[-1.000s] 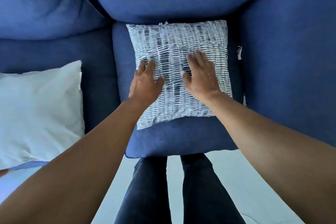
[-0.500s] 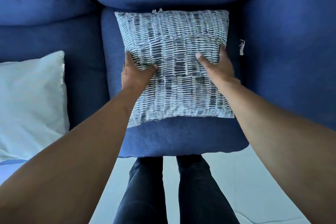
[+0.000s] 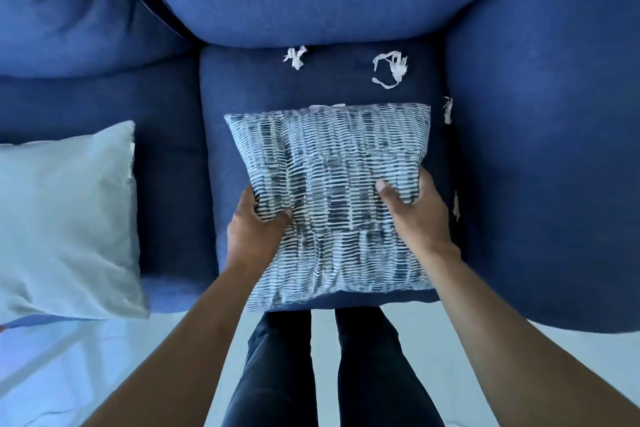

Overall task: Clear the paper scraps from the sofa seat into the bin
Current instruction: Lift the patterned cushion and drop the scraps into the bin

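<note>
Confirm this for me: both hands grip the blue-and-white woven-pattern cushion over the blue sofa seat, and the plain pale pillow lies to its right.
One detail is wrong. The head view shows the plain pale pillow lying to the left of the blue-and-white woven-pattern cushion, not the right. The rest holds: the left hand and right hand both grip that cushion over the blue sofa seat.

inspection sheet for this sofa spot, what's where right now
surface: blue sofa seat, partly covered by the patterned cushion.
job's things: paper scraps on the seat: small one near the backrest, looped one right of it, thin strips along the right armrest; bin not seen.
clutter: white pillow on the neighbouring seat.
grippers: left hand and right hand each have a grip on the cushion.
cables: nothing seen.
surroundings: pale floor, person's dark trousers.
</note>
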{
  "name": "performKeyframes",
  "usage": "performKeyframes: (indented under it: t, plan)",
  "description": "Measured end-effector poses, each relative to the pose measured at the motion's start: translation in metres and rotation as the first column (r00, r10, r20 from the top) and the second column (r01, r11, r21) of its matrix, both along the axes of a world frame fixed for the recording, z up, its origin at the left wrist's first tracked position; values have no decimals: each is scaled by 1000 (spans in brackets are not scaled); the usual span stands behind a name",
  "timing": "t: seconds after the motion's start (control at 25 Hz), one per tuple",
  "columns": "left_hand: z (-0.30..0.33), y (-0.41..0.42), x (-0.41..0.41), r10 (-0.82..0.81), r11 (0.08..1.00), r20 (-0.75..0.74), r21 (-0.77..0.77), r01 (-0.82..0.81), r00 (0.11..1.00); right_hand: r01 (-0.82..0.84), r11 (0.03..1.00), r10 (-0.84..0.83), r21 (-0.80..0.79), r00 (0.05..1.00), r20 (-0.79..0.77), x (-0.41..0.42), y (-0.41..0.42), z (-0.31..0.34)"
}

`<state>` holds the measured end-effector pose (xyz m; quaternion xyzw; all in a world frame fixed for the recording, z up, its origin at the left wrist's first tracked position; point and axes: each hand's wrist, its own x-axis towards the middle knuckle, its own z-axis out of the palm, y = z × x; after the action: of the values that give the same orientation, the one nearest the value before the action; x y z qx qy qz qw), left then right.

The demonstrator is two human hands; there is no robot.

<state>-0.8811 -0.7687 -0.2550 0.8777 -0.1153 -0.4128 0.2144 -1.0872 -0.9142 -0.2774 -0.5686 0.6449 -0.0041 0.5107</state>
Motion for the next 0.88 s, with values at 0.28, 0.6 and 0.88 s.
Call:
performKeyframes:
  t: [0.28, 0.6, 0.88]
  plan:
    - [-17, -47, 28, -8, 984, 414, -158, 80, 910, -113, 932, 73, -344, 989, -127, 18, -31, -11]
    - [-99, -214, 92, 46, 996, 348, -93, -14, 936, -176, 797, 196, -577, 980, -28, 71, -109, -63]
    - [-161, -253, 101, -11, 1000, 424, 11, 7, 905, -110, 815, 124, -569, 992, -15, 69, -139, -130]
